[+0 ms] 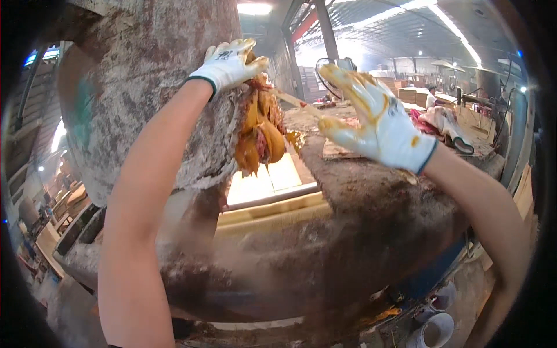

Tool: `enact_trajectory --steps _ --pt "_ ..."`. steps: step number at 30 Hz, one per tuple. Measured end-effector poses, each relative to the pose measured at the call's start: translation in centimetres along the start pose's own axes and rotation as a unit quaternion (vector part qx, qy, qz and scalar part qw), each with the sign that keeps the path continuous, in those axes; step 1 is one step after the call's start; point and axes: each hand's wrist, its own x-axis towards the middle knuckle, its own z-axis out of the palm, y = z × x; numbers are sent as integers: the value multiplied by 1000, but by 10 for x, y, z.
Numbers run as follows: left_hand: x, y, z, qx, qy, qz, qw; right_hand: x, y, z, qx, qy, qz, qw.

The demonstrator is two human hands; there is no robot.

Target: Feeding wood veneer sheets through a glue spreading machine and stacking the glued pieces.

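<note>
My left hand (pixel 227 66), in a stained white glove, curls at the top of a thick orange, glue-like mass (pixel 259 139) that clings to a crusted grey cylinder (pixel 145 75). What its fingers grip is unclear. My right hand (pixel 371 124), also gloved and smeared yellow, is open with fingers stretched out. A pale, red-stained stick (pixel 296 101) slants from the mass toward my right thumb. Beneath the mass, an opening shows bright pale panels (pixel 261 185) above a yellowish ridged strip (pixel 272 214).
A dirty machine ledge (pixel 394 197) surrounds the opening. Red and pink cloths (pixel 435 124) lie at right. Buckets (pixel 432 330) stand on the floor at lower right. A person in white (pixel 431 100) is among stacked boards (pixel 413 94) behind, in a large industrial hall.
</note>
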Motion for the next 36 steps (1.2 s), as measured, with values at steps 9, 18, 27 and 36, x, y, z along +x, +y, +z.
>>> enact_trajectory --steps 9,18,27,36 --pt "-105 -12 -106 -491 35 -64 868 -27 -44 -44 -212 291 -373 855" --pt "-597 16 -165 -464 312 -403 725 -259 -299 67 516 -285 -292 753" --pt "-957 801 -183 -354 610 -706 -55 -536 -337 104 614 -632 -344 324" --pt "-724 1322 -236 118 559 -719 -396 -685 -306 -95 545 -647 -519 121"
